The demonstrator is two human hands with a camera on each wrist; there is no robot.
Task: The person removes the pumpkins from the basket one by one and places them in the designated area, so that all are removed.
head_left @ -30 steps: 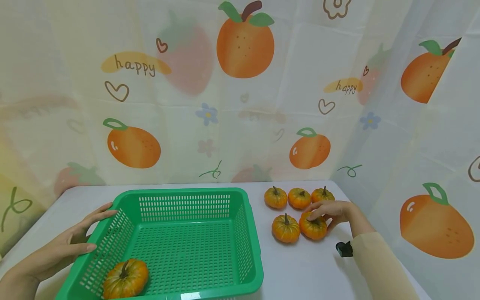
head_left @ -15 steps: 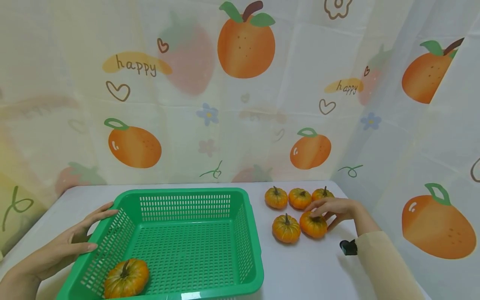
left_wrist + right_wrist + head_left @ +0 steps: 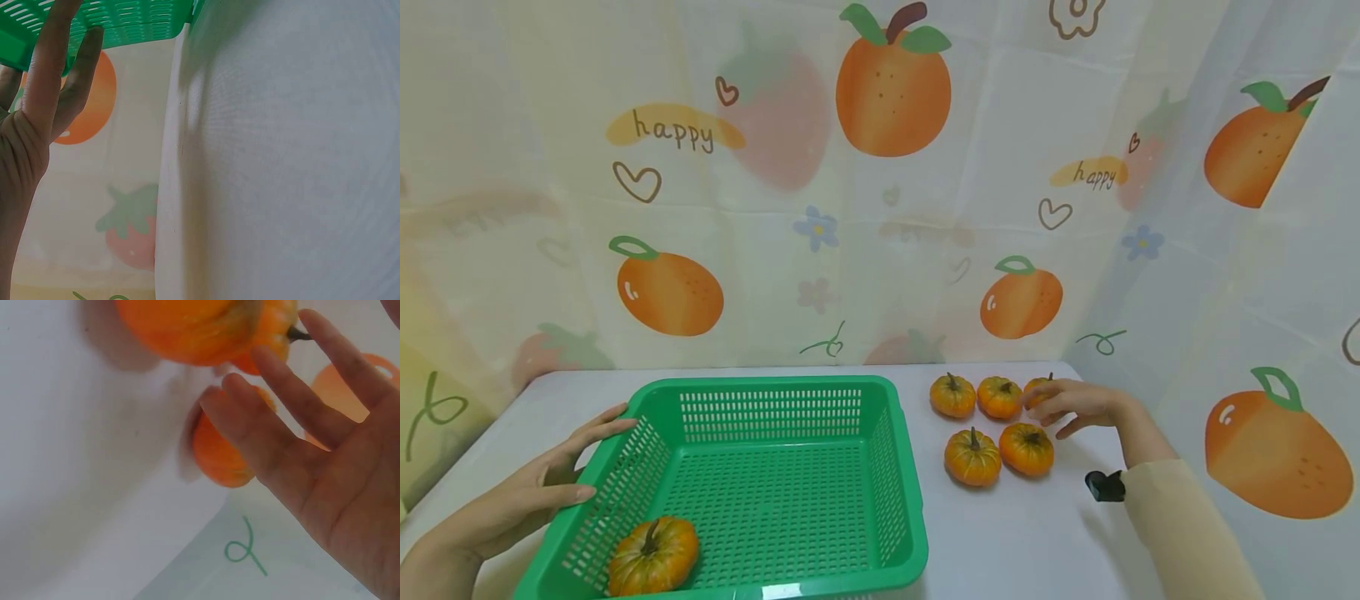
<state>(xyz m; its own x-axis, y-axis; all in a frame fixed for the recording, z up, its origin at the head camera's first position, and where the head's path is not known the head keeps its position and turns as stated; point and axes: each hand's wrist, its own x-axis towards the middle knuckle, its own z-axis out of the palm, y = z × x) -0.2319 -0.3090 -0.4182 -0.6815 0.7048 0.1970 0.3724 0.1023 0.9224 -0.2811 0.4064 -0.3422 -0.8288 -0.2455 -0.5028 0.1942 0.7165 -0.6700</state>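
A green plastic basket (image 3: 767, 475) with slotted walls stands on the table, one small orange pumpkin (image 3: 653, 557) in its near left corner. My left hand (image 3: 523, 492) rests against the basket's left side, fingers fairly straight, thumb and fingertips at the rim. In the left wrist view its fingers (image 3: 78, 81) touch the basket wall. To the right, my right hand (image 3: 1078, 404) hovers with spread fingers, holding nothing. It is above and behind the front right pumpkin (image 3: 1027, 450) and partly covers the back right pumpkin (image 3: 1039, 389). The right wrist view shows its palm (image 3: 350, 487) bare.
Beside the front right pumpkin sits another pumpkin (image 3: 972, 457). Two more, a left one (image 3: 952, 395) and a middle one (image 3: 999, 397), complete the back row. A fruit-print curtain (image 3: 880, 250) hangs behind and right of the white table (image 3: 1000, 542).
My right hand has come off the front right pumpkin, rising and shifting slightly right and back. That pumpkin stays in its row. The left hand and basket have not moved.
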